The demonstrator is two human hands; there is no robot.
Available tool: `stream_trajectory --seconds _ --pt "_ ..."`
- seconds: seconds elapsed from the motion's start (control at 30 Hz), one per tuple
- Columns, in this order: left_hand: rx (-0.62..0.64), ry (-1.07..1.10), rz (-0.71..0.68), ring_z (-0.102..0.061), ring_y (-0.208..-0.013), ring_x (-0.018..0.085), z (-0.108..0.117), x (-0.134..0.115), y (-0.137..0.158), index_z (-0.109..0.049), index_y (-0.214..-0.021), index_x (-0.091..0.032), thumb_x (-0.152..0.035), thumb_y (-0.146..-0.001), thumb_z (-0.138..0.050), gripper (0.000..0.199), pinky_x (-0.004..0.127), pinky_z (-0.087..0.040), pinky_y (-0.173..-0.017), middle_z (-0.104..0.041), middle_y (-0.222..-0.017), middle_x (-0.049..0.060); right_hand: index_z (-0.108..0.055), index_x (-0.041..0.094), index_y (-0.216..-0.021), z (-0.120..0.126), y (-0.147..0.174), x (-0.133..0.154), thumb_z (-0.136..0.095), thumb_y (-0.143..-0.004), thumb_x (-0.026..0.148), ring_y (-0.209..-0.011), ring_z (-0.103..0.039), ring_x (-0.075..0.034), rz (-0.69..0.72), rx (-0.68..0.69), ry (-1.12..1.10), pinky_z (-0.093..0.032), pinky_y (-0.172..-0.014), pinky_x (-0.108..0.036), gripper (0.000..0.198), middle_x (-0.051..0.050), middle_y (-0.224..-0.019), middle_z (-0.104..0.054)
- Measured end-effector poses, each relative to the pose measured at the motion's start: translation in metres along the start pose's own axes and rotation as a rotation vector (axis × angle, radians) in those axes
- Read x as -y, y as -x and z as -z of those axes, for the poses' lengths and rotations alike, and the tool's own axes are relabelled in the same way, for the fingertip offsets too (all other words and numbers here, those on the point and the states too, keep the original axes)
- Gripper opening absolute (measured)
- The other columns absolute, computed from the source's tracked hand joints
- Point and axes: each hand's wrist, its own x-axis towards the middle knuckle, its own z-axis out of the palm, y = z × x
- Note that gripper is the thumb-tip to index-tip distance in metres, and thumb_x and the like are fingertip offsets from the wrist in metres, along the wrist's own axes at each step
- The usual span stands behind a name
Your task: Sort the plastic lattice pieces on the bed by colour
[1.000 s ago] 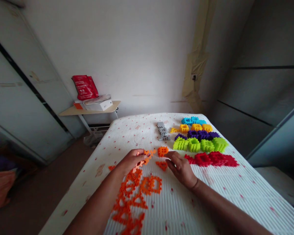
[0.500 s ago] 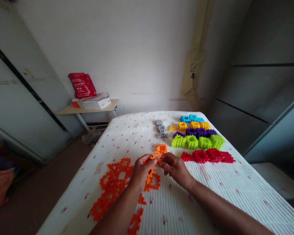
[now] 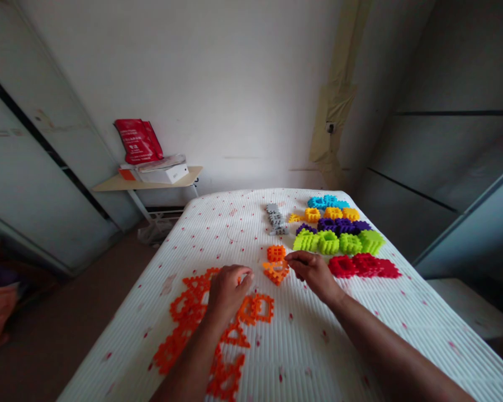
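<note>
My left hand (image 3: 227,290) hovers over the orange pile with fingers loosely curled, thumb and forefinger slightly apart and nothing visible between them. With its fingers pinched, my right hand (image 3: 312,273) is at the upper right corner of an orange triangular interlocking block piece (image 3: 276,272). That piece has notched edges and cut-out openings. Just behind it stands an orange block with a window-like grid (image 3: 275,253). Flat orange interlocking pieces (image 3: 184,329) lie heaped below and left of my left hand, partly hidden by my forearm. An orange square frame piece (image 3: 264,308) lies between the hands, nearer me.
To the right are rows of interlocking blocks: red (image 3: 364,266), green (image 3: 329,243), purple (image 3: 343,225), yellow (image 3: 333,213) and blue (image 3: 327,202). Grey pieces (image 3: 275,218) lie farther back. A side table (image 3: 146,183) by the wall holds a red bag (image 3: 138,142) and a white box (image 3: 165,173).
My hands have moved apart: the left went left and away from the orange piece, the right moved slightly right. The triangular piece now shows beside my right fingertips.
</note>
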Motion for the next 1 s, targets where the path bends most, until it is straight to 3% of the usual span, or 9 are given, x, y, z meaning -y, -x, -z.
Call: stream_trajectory --seconds 0.13,0.27,0.47,0.73,1.0 --pt "-0.143 -0.104 -0.181 -0.059 -0.094 0.019 -0.007 -0.01 0.002 -0.065 -0.099 -0.022 -0.022 -0.076 -0.054 0.026 0.034 -0.041 -0.087 -0.069 -0.098 0.005 -0.066 0.014 -0.08 0.002 -0.005 -0.007 -0.053 -0.072 0.028 -0.044 -0.041 -0.007 -0.005 0.021 0.089 -0.032 -0.042 -0.02 0.02 0.004 -0.05 -0.047" --pt "-0.126 -0.138 -0.308 -0.06 -0.091 0.019 -0.019 -0.019 0.003 -0.065 -0.098 -0.022 -0.014 -0.074 -0.056 0.027 0.037 -0.042 -0.085 -0.07 -0.094 0.004 -0.065 0.014 -0.079 -0.002 -0.006 -0.01 -0.052 -0.073 0.029 -0.043 -0.043 -0.008 -0.026 0.047 0.129 -0.035 -0.043 -0.021 0.021 0.005 -0.048 -0.047" --pt "-0.049 -0.122 -0.267 -0.06 -0.093 0.019 -0.028 -0.012 0.002 -0.064 -0.102 -0.021 -0.013 -0.077 -0.048 0.03 0.036 -0.043 -0.086 -0.069 -0.097 0.005 -0.061 0.014 -0.082 -0.006 -0.005 -0.018 -0.049 -0.075 0.027 -0.042 -0.047 -0.009 0.01 0.011 0.23 -0.037 -0.043 -0.02 0.018 0.005 -0.049 -0.049" --pt "-0.009 -0.225 -0.285 -0.057 -0.098 0.019 -0.032 -0.007 0.003 -0.052 -0.121 -0.02 -0.012 -0.079 -0.043 0.044 0.037 -0.04 -0.09 -0.066 -0.106 0.007 -0.058 0.016 -0.072 -0.007 -0.007 -0.026 -0.044 -0.082 0.019 -0.056 -0.052 -0.011 0.385 -0.042 0.674 -0.039 -0.055 -0.021 0.017 -0.002 -0.065 -0.058" --pt "0.033 -0.34 -0.283 -0.056 -0.099 0.02 -0.035 -0.011 0.005 -0.048 -0.126 -0.02 -0.008 -0.078 -0.041 0.05 0.039 -0.038 -0.09 -0.065 -0.106 0.008 -0.058 0.015 -0.075 -0.007 -0.01 -0.038 -0.038 -0.089 0.019 -0.063 -0.056 -0.013 0.395 -0.011 0.826 -0.041 -0.059 -0.021 0.026 -0.005 -0.072 -0.06"
